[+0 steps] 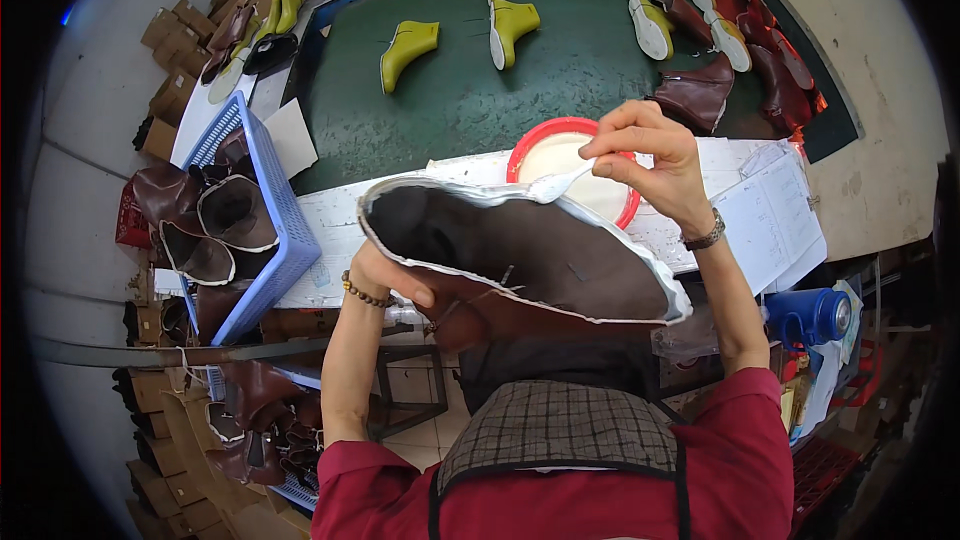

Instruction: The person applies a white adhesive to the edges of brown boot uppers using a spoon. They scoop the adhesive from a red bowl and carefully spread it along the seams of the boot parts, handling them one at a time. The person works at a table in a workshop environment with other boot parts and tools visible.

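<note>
Clamping a wide-mouthed, brown leather boot (548, 245) in the left fingers (408, 285), pinching a slim, white-coated brush (550, 187) in the right fingers (632, 138) at its far rim. Apparently well coated beyond the left fingers, likely unfinished beside them.

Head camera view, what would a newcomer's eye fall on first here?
Probably the large brown boot upper at the centre, held in the left hand, with the right hand holding a white brush at its white-coated far edge. Just beyond it sits a red-rimmed tub of pale liquid. Farther off, bright yellow-green boots pop against the dark green work surface.
</note>
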`<state>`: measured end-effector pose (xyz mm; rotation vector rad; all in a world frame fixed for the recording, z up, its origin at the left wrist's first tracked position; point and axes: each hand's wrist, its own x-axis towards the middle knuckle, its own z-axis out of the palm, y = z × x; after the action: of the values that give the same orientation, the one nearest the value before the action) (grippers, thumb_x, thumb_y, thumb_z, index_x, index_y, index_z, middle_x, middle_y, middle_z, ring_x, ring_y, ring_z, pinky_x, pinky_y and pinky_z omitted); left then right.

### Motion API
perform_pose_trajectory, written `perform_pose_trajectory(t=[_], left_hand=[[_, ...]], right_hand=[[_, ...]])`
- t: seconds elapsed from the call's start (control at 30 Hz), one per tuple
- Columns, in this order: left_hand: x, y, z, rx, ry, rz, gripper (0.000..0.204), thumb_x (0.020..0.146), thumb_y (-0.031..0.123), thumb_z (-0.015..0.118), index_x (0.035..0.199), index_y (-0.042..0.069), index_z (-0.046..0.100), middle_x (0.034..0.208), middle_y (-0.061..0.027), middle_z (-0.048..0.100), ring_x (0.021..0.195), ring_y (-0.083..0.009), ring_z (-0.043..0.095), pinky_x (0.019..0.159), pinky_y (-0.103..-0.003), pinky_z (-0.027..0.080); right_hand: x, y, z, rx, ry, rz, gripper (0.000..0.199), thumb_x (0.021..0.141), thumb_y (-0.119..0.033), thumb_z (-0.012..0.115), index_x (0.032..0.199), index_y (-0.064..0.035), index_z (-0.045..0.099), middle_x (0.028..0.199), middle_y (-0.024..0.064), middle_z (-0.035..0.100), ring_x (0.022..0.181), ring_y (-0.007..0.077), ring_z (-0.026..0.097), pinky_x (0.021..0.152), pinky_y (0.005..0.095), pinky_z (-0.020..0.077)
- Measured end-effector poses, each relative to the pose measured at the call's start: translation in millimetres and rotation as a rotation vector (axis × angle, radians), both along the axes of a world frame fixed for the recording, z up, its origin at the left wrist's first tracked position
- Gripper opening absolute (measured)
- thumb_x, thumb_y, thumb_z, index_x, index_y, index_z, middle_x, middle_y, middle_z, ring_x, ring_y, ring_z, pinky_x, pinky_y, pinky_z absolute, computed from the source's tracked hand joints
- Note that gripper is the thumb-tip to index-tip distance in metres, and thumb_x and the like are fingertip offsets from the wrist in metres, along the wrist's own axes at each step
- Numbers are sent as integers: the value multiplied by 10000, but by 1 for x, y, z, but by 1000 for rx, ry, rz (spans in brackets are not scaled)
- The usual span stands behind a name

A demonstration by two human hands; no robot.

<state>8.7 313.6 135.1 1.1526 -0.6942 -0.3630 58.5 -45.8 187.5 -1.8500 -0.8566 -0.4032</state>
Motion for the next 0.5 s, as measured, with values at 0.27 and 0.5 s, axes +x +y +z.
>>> perform_pose_trajectory(t=[0.27,0.5], left_hand=[[1,51,-18,-49,-114,160,1108,520,90,1003,1472,3,443,1435,-157,534,1347,-350,492,1162,-497,373],[8,55,-11,80,187,302,963,522,20,979,1377,-31,539,1280,-150,643,1217,-295,602,1073,-432,471]], right_hand=[[-23,-24,-27,12,112,-110,136,789,-104,830,923,-114,807,878,-7,703,888,137,624,856,316,394],[-46,-43,-36,68,267,-219,141,804,-75,816,944,-84,805,880,-3,700,893,157,630,865,305,435]])
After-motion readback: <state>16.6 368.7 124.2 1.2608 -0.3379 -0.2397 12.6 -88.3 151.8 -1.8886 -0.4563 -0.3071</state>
